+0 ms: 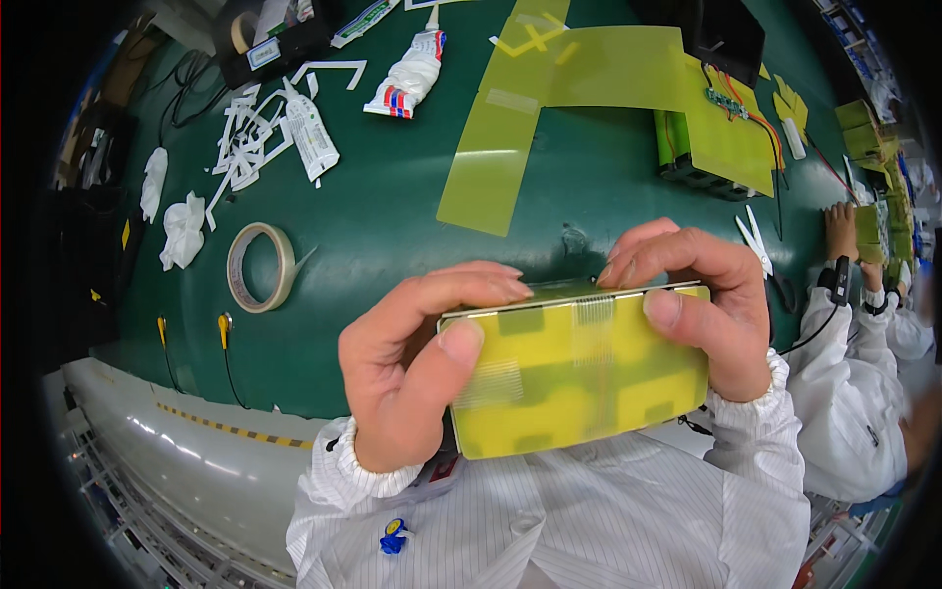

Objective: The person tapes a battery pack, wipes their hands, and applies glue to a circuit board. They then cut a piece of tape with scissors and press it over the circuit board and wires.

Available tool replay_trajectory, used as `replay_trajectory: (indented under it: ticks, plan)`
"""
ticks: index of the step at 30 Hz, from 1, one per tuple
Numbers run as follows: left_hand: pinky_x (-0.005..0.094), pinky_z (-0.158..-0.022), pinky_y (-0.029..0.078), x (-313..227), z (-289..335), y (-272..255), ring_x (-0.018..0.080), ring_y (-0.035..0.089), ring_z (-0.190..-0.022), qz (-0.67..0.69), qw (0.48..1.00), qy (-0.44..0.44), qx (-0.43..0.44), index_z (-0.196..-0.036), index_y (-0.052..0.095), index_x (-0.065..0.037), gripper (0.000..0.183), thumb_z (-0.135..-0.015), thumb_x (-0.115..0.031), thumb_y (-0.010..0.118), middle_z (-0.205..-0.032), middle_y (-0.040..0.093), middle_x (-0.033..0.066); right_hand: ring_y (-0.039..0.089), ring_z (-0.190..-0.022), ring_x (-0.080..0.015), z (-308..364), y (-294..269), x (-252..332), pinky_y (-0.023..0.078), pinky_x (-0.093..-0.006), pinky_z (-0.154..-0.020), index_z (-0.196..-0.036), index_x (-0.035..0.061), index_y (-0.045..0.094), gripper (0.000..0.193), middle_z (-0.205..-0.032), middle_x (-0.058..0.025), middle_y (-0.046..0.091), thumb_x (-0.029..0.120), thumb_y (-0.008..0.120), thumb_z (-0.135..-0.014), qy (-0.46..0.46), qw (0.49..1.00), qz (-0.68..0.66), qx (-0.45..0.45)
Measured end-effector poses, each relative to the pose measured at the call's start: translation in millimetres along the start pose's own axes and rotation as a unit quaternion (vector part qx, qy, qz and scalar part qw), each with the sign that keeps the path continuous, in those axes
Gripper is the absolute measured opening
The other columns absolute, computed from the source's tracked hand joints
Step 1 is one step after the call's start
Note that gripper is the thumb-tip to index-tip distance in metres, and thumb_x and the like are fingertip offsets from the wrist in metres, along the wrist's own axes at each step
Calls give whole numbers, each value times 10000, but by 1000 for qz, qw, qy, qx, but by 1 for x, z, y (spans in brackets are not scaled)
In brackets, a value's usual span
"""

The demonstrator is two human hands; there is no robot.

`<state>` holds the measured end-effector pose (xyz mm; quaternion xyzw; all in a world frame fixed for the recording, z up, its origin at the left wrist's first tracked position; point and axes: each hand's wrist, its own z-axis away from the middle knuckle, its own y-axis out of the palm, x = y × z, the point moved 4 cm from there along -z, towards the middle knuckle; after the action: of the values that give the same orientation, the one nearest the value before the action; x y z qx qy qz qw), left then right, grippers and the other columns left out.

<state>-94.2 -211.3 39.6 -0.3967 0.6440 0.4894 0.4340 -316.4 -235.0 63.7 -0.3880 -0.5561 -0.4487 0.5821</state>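
Note:
Between both hands I hold a block-shaped battery pack (549, 378) covered in yellow-green sheet, with strips of clear tape on the side facing me. My left hand (417, 348) grips its left end, thumb on the face and fingers over the top edge. At the right end, my right hand (702, 304) holds it the same way, thumb pressed near the upper corner. The pack is tilted above the table's near edge, close to my white striped coat. Its far side and underside are hidden.
On the green table (392, 226) lie a tape roll (260, 267), white tubes (312, 133), paper strips (245, 137), yellow-green sheets (496, 147), and scissors (758, 245). Another pack with a wired circuit board (726, 101) stands far right. People in white coats (844, 393) work at right.

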Motion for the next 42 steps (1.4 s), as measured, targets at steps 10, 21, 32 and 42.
replay_trajectory:
  ticks: [10, 21, 32, 42]
  plan:
    - [433, -1069, 379, -1, 17, -11, 331, 523, -1243, -52, 991, 102, 62, -1403, 381, 42, 940, -727, -457, 804, -1384, 475, 246, 625, -848, -167, -19, 14, 32, 486, -295, -789, -883, -2, 754, 206, -814, -82, 723, 172, 748, -773, -35, 968, 245, 34]
    - [418, -1097, 369, 12, 30, -18, 370, 455, -1341, -249, 960, 80, 102, -1509, 201, 26, 1232, -581, -328, 929, -1444, 433, 256, 659, -837, -119, -18, -3, 31, 496, -245, -735, -1015, -15, 734, 301, -890, -70, 727, 211, 720, -816, 41, 971, 233, 42]
    - [392, -1032, 436, 30, 36, -32, 379, 546, -1234, -344, 928, 99, 107, -1438, 385, 10, 921, -673, -199, 854, -1333, 551, 230, 480, -1280, -210, 39, -47, -20, 390, -345, -1001, -1481, 25, 369, 1032, -1386, -99, 528, 127, 846, -571, -39, 977, 193, 80]
    - [362, -967, 460, 7, 30, -37, 303, 571, -1125, -374, 916, 88, 117, -1315, 569, 2, 790, -645, -279, 878, -1185, 621, 172, 628, -1019, -172, 32, -28, -16, 433, -319, -1004, -1239, -36, 609, 741, -1096, -89, 696, 161, 856, -569, -88, 953, 275, 95]
